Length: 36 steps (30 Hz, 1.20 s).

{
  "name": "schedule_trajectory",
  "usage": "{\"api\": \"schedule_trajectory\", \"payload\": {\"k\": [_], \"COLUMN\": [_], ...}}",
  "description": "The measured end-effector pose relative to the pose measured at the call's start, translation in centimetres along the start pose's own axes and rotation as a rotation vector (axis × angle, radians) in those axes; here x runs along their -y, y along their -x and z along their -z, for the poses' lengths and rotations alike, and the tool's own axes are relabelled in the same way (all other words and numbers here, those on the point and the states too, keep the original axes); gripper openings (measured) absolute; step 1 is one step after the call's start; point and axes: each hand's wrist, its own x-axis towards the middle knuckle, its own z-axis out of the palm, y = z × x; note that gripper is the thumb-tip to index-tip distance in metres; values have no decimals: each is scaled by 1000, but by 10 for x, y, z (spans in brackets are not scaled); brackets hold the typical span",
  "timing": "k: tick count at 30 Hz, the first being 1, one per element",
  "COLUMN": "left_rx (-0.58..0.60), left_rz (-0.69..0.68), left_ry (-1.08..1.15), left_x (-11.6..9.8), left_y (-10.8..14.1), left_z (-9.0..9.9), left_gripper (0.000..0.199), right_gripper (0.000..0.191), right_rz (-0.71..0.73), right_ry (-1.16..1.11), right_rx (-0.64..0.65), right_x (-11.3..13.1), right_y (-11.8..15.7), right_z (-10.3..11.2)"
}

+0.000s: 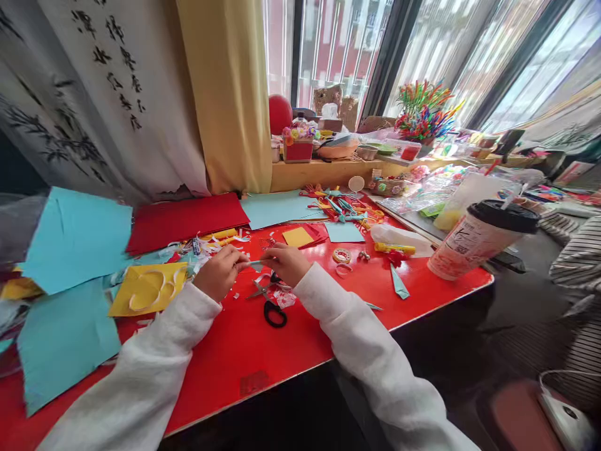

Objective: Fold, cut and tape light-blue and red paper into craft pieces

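Between the fingertips of both hands stretches a narrow, light blue paper strip (255, 264). My left hand (217, 274) pinches one end of it, and my right hand (290, 264) pinches the other. Just below the hands, black-handled scissors (275, 315) lie on the red table (263, 354), with crumpled white-and-red scraps (285, 297) beside them. Left of my left hand, curled pale strips rest on a yellow paper sheet (123, 299). Beyond my right hand are a yellow paper square (297, 237), a light blue one (345, 232) and a small tape roll (341, 255).
Light blue sheets (79, 244) and dark red sheets (188, 222) cover the left and back. A paper cup (462, 244) stands near the right corner. Folded paper pieces (345, 207) pile up at the back. A person in striped sleeves (577, 263) sits at the right.
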Motion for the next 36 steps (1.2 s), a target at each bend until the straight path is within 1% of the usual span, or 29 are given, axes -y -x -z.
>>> {"api": "schedule_trajectory", "payload": {"k": [3,6,11,13,15,18,20,22,25,28,32,36], "left_rx": [13,-4,-48,-65,-147,-311,-335,-338,-380,-410,-397,-374], "left_rz": [1,2,-8,-20,-14,-28,-85,-126,-114,-98,-75,-46], "left_ry": [37,54,51,7,-126,-378,-454,-463,-453,-491,-497,-442], "left_x": [-3,-4,-4,-6,-10,-20,-27,-32,-35,-36,-37,-36], "left_y": [0,-1,-2,-2,-1,0,2,3,3,3,4,4], "left_z": [2,2,3,3,4,2,0,-3,-5,-6,-7,-11], "left_gripper": [19,19,17,18,18,20,15,11,11,12,11,9], "right_gripper": [18,17,22,24,25,29,29,27,24,23,23,26], "right_rz": [7,11,-19,-56,-130,-257,-302,-327,-372,-397,-414,-404], "right_ry": [-3,-28,-60,-102,-170,-307,-419,-547,-728,-833,-855,-732], "right_rx": [-19,-16,41,72,75,21,-23,-49,-56,-69,-125,-172], "right_x": [3,3,0,0,0,-1,-1,1,6,11,14,10], "right_y": [1,1,1,2,2,3,2,2,2,2,2,3], "right_z": [2,3,6,7,6,2,-1,-3,-4,-6,-13,-22]}}
